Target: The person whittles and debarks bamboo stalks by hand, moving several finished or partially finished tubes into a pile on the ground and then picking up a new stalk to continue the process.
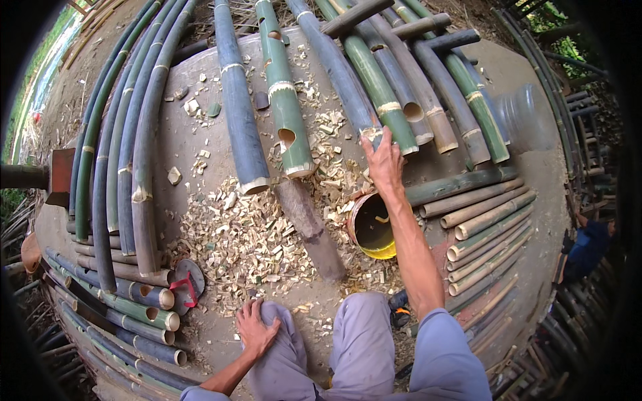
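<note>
My right hand reaches forward over the yellow bucket, its fingers closed around the near cut end of a dark bamboo pole. A green bamboo pole lies just right of that hand. My left hand rests on my left knee with fingers spread, holding nothing. Between the hands, a short brown log lies among pale wood chips. A green bamboo pole with cut openings has its near end at the log's far end. Left of it lies another dark bamboo pole.
The yellow bucket holds dark liquid. Several bamboo poles curve along the left, above shorter pieces. More cut pieces are stacked at right, near a clear plastic container. A sandal with a red strap lies at left.
</note>
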`<state>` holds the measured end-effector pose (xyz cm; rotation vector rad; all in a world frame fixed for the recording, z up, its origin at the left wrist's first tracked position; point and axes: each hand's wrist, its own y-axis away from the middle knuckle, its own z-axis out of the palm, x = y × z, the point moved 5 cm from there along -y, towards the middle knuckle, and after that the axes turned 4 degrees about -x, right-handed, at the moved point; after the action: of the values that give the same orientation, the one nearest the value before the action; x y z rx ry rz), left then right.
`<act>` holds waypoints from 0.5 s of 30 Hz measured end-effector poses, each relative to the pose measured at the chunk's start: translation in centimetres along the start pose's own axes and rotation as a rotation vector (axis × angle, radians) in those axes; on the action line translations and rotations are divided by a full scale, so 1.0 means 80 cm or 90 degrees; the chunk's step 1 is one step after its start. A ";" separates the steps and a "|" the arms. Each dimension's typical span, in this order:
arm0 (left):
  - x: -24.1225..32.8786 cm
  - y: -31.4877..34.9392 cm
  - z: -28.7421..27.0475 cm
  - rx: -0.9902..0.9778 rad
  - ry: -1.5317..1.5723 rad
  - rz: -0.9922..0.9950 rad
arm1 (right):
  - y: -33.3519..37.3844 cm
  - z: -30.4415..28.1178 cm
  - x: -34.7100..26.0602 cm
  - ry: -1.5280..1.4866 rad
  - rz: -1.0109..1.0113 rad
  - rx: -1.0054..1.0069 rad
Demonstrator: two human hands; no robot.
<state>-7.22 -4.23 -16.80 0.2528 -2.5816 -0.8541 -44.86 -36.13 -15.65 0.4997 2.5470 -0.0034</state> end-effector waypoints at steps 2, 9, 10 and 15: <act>0.000 -0.002 0.000 -0.005 0.010 -0.004 | 0.005 0.008 -0.002 -0.005 0.004 0.001; 0.005 -0.003 -0.005 -0.018 0.041 -0.003 | 0.037 0.061 -0.022 -0.084 0.083 -0.103; 0.007 -0.002 -0.006 -0.025 0.044 0.000 | 0.037 0.052 -0.018 -0.115 0.105 -0.110; -0.005 -0.003 -0.001 -0.020 0.065 -0.001 | 0.001 0.000 -0.013 -0.041 -0.046 0.036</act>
<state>-6.80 -4.34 -17.04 0.2829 -2.4714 -0.8597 -44.03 -36.44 -15.08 0.4229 2.5057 -0.1156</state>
